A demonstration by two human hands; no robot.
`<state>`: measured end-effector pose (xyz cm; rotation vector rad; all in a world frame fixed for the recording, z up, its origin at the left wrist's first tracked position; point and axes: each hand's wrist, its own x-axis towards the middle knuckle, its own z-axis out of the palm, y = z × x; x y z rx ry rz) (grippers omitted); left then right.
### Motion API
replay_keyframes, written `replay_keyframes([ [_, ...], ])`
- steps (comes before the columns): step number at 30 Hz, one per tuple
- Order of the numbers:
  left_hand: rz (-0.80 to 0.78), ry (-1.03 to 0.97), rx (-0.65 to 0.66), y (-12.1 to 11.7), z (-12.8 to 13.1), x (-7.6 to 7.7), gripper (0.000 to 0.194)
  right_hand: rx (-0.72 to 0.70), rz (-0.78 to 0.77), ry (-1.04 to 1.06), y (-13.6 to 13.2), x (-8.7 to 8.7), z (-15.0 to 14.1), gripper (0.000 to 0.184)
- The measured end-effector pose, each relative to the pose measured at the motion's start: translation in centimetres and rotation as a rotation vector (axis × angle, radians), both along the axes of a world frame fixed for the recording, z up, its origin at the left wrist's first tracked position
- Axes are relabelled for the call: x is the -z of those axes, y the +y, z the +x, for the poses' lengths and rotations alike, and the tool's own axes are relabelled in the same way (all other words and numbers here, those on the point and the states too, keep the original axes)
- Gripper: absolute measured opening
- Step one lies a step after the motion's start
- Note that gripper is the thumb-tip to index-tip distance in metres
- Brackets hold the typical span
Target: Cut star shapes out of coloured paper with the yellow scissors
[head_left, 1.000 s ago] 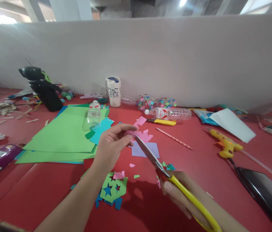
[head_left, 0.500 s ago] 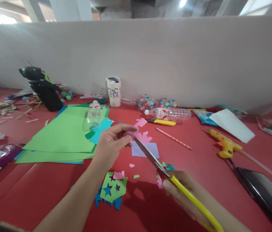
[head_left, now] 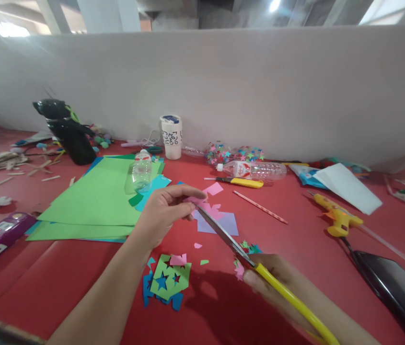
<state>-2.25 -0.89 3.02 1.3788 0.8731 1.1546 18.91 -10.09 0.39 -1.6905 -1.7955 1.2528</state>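
My left hand (head_left: 164,208) pinches a piece of pink paper (head_left: 195,199) between thumb and fingers; most of the piece is hidden. In my right hand (head_left: 277,282) are scissors (head_left: 288,297) with yellow handles, their blade tips at the pink paper beside my left fingertips. Beneath the blades lies a purple paper rectangle (head_left: 226,224), with a pink scrap (head_left: 214,188) behind it. Close to my right fingers sit small paper stars (head_left: 250,247) in green, blue and pink. A green sheet with star-shaped holes (head_left: 171,278) rests on blue offcuts near my left forearm.
Green sheets (head_left: 90,201) lie at left under a clear bottle (head_left: 142,170). Behind are a white cup (head_left: 171,136), a black bottle (head_left: 67,132), another plastic bottle (head_left: 252,169) and a yellow cutter (head_left: 247,183). At right are a glue gun (head_left: 337,213) and a black device (head_left: 392,282).
The scissors' tips have moved slightly left, closer to my left fingertips. My left hand stays pinched on the pink paper. The view has shifted a little.
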Motion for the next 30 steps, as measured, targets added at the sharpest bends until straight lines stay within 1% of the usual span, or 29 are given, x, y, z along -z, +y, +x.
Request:
replay_keyframes([
  [6, -0.02, -0.004, 0.016, 0.0, -0.06, -0.11, 0.023, -0.013, 0.03, -0.019, 0.3, 0.23, 0.08, 0.042],
  [9, -0.027, -0.001, 0.002, -0.01, -0.03, -0.13, 0.022, -0.027, 0.041, -0.019, 0.29, 0.37, 0.12, 0.039],
  [14, -0.024, 0.004, 0.003, 0.0, -0.02, -0.06, 0.021, -0.006, 0.027, -0.016, 0.3, 0.43, 0.1, 0.035],
  [17, -0.019, -0.008, 0.015, 0.0, 0.03, 0.03, 0.022, 0.005, 0.001, 0.017, 0.03, 0.24, 0.01, 0.039],
  [21, -0.013, -0.06, 0.021, -0.06, 0.18, 0.04, 0.023, 0.072, -0.117, 0.138, -0.43, -0.03, -0.04, 0.049],
  [24, 0.006, -0.106, -0.006, -0.12, 0.25, -0.07, 0.024, 0.064, -0.112, 0.213, -0.39, -0.03, 0.11, 0.059],
  [25, 0.006, -0.11, -0.02, -0.12, 0.26, -0.1, 0.02, 0.061, -0.103, 0.231, -0.31, 0.0, 0.18, 0.06],
  [27, -0.009, -0.085, -0.025, -0.09, 0.27, -0.12, 0.005, 0.073, -0.103, 0.254, -0.19, 0.03, 0.28, 0.06],
  [28, -0.019, -0.061, -0.015, -0.07, 0.27, -0.1, 0.002, 0.084, -0.111, 0.256, -0.16, 0.03, 0.29, 0.059],
  [30, -0.034, -0.012, 0.011, -0.01, 0.28, -0.03, 0.011, 0.105, -0.122, 0.247, -0.22, -0.03, 0.24, 0.057],
])
